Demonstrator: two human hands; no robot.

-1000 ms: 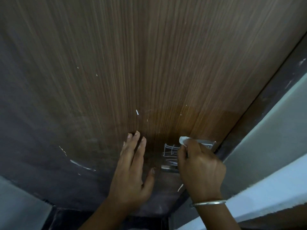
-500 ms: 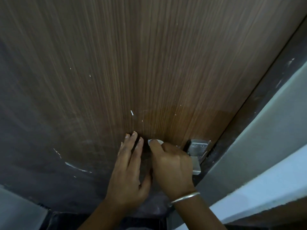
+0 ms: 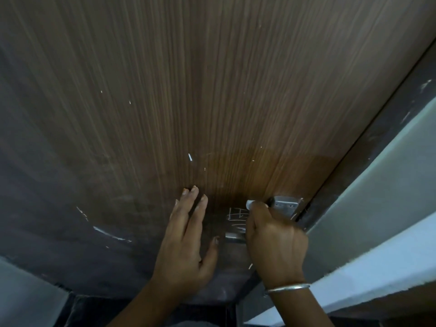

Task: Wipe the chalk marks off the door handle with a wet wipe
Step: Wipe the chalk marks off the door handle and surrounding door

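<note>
Nearest, the left hand (image 3: 186, 234) lies flat, fingers straight and slightly spread. Just to its right, the right hand (image 3: 273, 237) curls over the silver metal lever door handle (image 3: 284, 205), pinching a small white wet wipe (image 3: 249, 204) at its fingertips. Between the hands white chalk marks (image 3: 237, 218) show plainly on the handle, so wiping looks far from done. Beyond rises the brown wood-grain door (image 3: 212, 90).

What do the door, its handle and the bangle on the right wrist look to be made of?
The door looks like wood or wood-look laminate, matt, with fine straight brown grain lines; which of the two is unclear. The door handle looks like metal, satin silver-grey, with screw heads in its plate. The bangle is probably metal: thin, polished, catching a bright highlight.
</note>
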